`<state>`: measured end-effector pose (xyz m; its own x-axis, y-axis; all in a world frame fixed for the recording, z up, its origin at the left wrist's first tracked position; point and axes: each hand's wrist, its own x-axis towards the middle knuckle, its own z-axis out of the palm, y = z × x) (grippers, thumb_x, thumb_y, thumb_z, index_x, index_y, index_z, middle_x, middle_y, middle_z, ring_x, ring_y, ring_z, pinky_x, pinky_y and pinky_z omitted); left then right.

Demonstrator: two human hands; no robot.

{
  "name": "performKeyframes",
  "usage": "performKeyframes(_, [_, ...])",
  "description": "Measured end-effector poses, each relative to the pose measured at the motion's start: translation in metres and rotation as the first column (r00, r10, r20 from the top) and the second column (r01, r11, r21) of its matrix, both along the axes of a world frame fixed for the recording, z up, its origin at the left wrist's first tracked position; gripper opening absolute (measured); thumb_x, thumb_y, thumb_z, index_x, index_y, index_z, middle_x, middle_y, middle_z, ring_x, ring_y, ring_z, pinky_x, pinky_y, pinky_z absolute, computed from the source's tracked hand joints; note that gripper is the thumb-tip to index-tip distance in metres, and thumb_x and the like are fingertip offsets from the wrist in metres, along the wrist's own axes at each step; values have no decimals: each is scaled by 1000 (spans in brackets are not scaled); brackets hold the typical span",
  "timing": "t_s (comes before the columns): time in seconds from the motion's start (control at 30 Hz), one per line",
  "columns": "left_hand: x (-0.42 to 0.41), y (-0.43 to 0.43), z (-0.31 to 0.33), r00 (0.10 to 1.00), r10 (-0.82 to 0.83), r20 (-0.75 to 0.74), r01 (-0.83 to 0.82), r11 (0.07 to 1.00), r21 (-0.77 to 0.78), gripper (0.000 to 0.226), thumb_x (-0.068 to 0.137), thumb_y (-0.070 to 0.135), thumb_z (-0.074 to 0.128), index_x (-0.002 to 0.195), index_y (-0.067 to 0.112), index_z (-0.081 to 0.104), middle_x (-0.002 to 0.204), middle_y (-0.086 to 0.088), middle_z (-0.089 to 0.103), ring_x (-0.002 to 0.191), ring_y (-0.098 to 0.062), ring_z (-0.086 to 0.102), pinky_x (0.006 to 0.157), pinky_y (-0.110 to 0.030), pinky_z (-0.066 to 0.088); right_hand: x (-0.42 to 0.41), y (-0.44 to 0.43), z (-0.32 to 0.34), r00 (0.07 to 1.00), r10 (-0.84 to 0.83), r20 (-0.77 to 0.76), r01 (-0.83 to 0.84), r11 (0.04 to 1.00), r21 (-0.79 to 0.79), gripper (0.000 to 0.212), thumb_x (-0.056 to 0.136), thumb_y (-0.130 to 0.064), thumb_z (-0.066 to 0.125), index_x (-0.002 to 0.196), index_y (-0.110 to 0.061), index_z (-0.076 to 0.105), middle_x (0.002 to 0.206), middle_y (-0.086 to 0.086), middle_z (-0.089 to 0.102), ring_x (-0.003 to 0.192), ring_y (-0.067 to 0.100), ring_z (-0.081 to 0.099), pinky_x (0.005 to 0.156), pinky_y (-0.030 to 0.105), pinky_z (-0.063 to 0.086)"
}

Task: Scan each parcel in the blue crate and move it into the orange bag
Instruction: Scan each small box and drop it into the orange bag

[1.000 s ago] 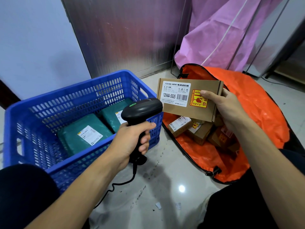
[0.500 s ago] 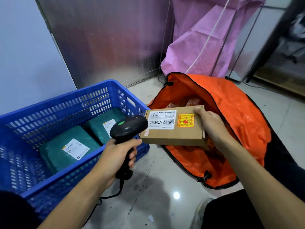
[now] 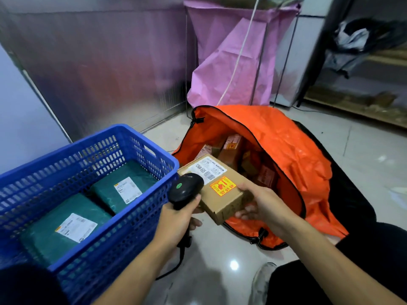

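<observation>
Both hands are busy. Left hand (image 3: 176, 219) is clenched around the grip of a black scanner (image 3: 185, 190), whose head with a green dot points up and to the right, just beside the blue crate's near corner; a dark cable hangs from the grip to the floor (image 3: 211, 267). Right hand (image 3: 262, 205) grasps a flat cardboard box (image 3: 220, 190) by its near end, thumb on top beside an orange and yellow sticker, fingers (image 3: 242, 214) curled under. The box lies nearly level, with a white barcode label facing up, and its far end reaches over the open mouth of the orange bag (image 3: 286, 150). The scanner's head overlaps the box's left edge in the view; whether they touch cannot be told.

The blue crate (image 3: 123, 137), a plastic basket with slotted walls, stands on the floor at the left. Two green parcels lie flat in it, side by side: the nearer green parcel (image 3: 55, 234) and the farther green parcel (image 3: 123, 186), each with a white label on top.

The orange bag lies open on the floor at the right, just beside the crate. Several brown cardboard boxes (image 3: 233, 148) are piled inside it, some with red or orange stickers; their number is unclear in the shadow. Behind the bag a pink sack (image 3: 231, 62) hangs in a wire frame.
</observation>
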<state>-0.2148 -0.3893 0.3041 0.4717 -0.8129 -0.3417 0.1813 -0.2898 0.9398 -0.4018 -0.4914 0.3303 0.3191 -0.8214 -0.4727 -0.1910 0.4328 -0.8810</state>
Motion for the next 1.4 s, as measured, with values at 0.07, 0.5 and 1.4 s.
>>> performKeyframes(0.07, [-7,-5,-3,999,-34,35,33,999,10,20,94,31,76,98,12,72,80,-9,79,56,-19,70,58,-31,52,-5,6,-4,996,-18,85,10,995,97,32,98,-25,61,120,-3,67,88,14,79,75,34,76,68,35,62])
performKeyframes(0.5, [-10,-107,-69,999,38,-34,-35,996,86,23,85,29,84,94,13,70,52,3,61,44,-15,54,54,-29,45,-7,-47,-74,997,-77,18,71,976,204,45,104,-44,53,121,-4,65,67,9,60,52,21,55,54,30,49])
performKeyframes(1.4, [41,-270,-80,969,-80,233,75,997,28,33,93,40,71,110,11,68,70,-4,78,47,-20,66,49,-28,54,126,-246,-133,957,-288,-19,289,955,64,39,97,-37,62,117,-4,65,93,18,71,65,28,67,63,37,59])
